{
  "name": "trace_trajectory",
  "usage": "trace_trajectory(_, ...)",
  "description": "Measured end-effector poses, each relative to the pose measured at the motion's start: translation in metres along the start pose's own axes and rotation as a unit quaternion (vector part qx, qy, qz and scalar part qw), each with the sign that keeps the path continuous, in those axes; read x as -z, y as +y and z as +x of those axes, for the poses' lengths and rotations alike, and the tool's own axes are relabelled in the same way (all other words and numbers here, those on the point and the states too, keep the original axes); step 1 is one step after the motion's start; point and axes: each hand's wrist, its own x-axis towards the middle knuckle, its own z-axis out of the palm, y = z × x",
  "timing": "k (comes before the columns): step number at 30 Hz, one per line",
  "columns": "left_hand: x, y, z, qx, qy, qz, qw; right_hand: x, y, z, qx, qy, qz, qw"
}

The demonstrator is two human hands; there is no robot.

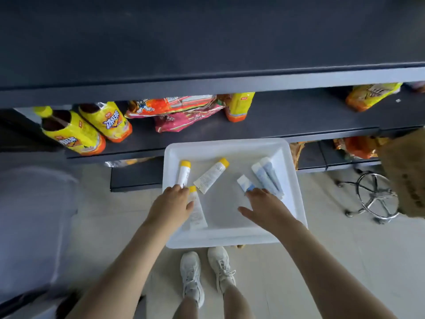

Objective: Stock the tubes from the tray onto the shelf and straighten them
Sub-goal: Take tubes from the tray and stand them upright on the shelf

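Dark grey metal shelf [299, 116] runs across in front of you, holding yellow-labelled drink bottles [92, 127] and pink-orange snack bags [174, 111]. White rectangular plastic tray [232, 236] sits below its front edge. In it: three white tubes with yellow caps [211, 174] on the left side, blue-and-white tubes [266, 176] on the right. Your left hand [172, 206] lies over the yellow-capped ones, fingers curled, grip unclear. Your right hand [264, 208] is spread open, fingertips touching a blue-and-white tube.
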Motion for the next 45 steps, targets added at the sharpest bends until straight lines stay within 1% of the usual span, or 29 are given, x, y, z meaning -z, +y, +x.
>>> trace_trajectory(3,-0.046,0.001,0.024,0.037,-0.034,-0.035,0.998,-0.032,0.012,0.028,-0.002,-0.025,0.014,1.000)
trace_trajectory(7,-0.102,0.001,0.048,0.094,-0.084,-0.032,0.992,-0.065,0.027,0.059,-0.002,-0.018,0.034,0.999)
trace_trajectory(9,-0.124,-0.002,0.057,0.134,-0.101,-0.053,0.984,-0.079,0.034,0.069,-0.010,-0.016,0.047,0.999)
trace_trajectory(13,-0.162,-0.003,0.066,0.211,-0.128,-0.116,0.962,-0.102,0.043,0.079,-0.020,-0.023,0.064,0.997)
trace_trajectory(16,-0.178,0.001,0.068,0.260,-0.134,-0.174,0.940,-0.115,0.047,0.079,-0.026,-0.037,0.076,0.996)
trace_trajectory(20,-0.180,-0.001,0.075,0.293,-0.146,-0.236,0.915,-0.122,0.051,0.080,-0.045,-0.052,0.095,0.993)
trace_trajectory(22,-0.171,0.001,0.076,0.291,-0.123,-0.264,0.911,-0.120,0.048,0.086,-0.065,-0.045,0.124,0.989)
trace_trajectory(24,-0.158,0.003,0.074,0.286,-0.081,-0.292,0.909,-0.114,0.038,0.097,-0.115,-0.029,0.210,0.970)
trace_trajectory(26,-0.144,0.002,0.069,0.281,-0.034,-0.318,0.905,-0.109,0.022,0.116,-0.185,-0.029,0.326,0.927)
trace_trajectory(29,-0.126,-0.003,0.061,0.267,0.034,-0.313,0.911,-0.112,-0.005,0.155,-0.244,-0.038,0.478,0.843)
trace_trajectory(31,-0.116,-0.006,0.057,0.256,0.069,-0.291,0.919,-0.118,-0.018,0.176,-0.275,-0.040,0.538,0.796)
trace_trajectory(33,-0.109,-0.008,0.055,0.238,0.094,-0.267,0.929,-0.121,-0.030,0.189,-0.305,-0.033,0.566,0.765)
trace_trajectory(34,-0.106,-0.009,0.054,0.227,0.105,-0.255,0.934,-0.123,-0.035,0.194,-0.314,-0.030,0.572,0.757)
trace_trajectory(36,-0.101,-0.011,0.055,0.205,0.124,-0.235,0.942,-0.127,-0.043,0.202,-0.318,-0.016,0.574,0.755)
trace_trajectory(41,-0.096,-0.015,0.059,0.166,0.152,-0.208,0.952,-0.134,-0.043,0.210,-0.307,0.029,0.552,0.775)
trace_trajectory(45,-0.089,-0.016,0.060,0.176,0.145,-0.214,0.950,-0.135,-0.036,0.201,-0.313,0.048,0.530,0.786)
